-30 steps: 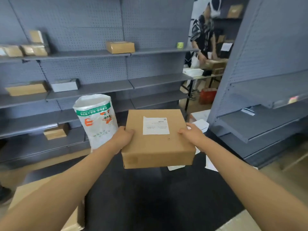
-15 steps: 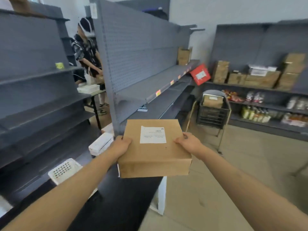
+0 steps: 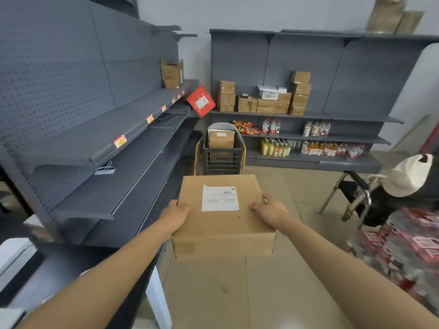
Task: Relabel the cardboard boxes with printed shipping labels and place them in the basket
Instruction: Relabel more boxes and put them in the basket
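The left hand (image 3: 177, 216) and the right hand (image 3: 269, 210) grip the cardboard box (image 3: 223, 224) by its opposite sides, fingers closed against the cardboard, thumbs on the top face. The box is held level in the air above the tiled floor (image 3: 273, 293). A white shipping label (image 3: 220, 198) is stuck flat on the top face, between the two hands. Straight ahead, well apart from the held box, the dark basket (image 3: 222, 160) stands on the floor with another labelled box (image 3: 221, 138) upright inside it. Grey shelving (image 3: 107, 143) runs along the left; a rear shelf unit (image 3: 308, 115) carries stacked cartons and bottles
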`<action>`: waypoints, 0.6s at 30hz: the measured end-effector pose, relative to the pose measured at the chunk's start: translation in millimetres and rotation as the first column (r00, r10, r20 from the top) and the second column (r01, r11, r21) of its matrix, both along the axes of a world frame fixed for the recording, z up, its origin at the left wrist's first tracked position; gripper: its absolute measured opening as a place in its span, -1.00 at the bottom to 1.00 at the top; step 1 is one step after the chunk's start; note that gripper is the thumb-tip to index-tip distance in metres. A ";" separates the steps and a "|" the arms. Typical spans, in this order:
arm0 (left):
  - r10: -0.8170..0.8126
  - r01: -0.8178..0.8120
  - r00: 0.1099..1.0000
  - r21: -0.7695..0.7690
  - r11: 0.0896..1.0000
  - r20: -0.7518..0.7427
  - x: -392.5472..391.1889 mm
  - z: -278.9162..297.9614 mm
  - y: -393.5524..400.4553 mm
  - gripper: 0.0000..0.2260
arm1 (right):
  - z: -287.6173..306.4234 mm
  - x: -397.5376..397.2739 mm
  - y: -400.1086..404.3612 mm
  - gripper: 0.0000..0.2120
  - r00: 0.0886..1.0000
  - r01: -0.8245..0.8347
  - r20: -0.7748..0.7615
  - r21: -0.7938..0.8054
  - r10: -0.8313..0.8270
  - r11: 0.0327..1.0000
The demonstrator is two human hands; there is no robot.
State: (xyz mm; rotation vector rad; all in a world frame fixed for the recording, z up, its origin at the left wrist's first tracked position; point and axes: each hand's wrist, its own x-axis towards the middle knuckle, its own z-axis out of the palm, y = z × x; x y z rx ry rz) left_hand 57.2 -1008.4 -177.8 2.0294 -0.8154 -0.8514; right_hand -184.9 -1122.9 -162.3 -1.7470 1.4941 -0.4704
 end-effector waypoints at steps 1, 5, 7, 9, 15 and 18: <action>-0.009 0.009 1.000 0.003 1.000 -0.005 3.6 -3.5 -14.0 -0.58 | -4.6 3.0 -12.8 -0.47 1.000 0.005 -0.002 0.007 -0.005 1.000; -0.024 0.024 1.000 0.000 1.000 -0.013 36.4 -15.4 -73.9 -0.56 | -19.2 32.4 -70.8 -0.42 1.000 0.014 0.003 0.034 -0.014 0.999; -0.030 0.030 0.999 0.009 1.000 -0.013 57.9 -19.1 -106.4 -0.54 | -25.7 51.8 -102.7 -0.41 1.000 0.022 0.017 0.053 -0.023 0.998; -0.043 0.044 0.999 0.030 0.999 -0.005 76.3 -21.1 -138.1 -0.53 | -28.4 70.2 -133.8 -0.41 0.999 0.031 0.018 0.067 -0.032 0.997; -0.098 0.098 0.995 0.048 0.994 0.002 110.8 -21.9 -231.8 -0.55 | -40.0 102.3 -219.4 -0.37 0.997 0.081 0.004 0.091 -0.081 0.993; -0.107 0.107 0.994 0.068 0.992 -0.009 121.5 -29.6 -275.1 -0.57 | -48.6 113.0 -259.3 -0.37 0.995 0.100 -0.011 0.127 -0.099 0.987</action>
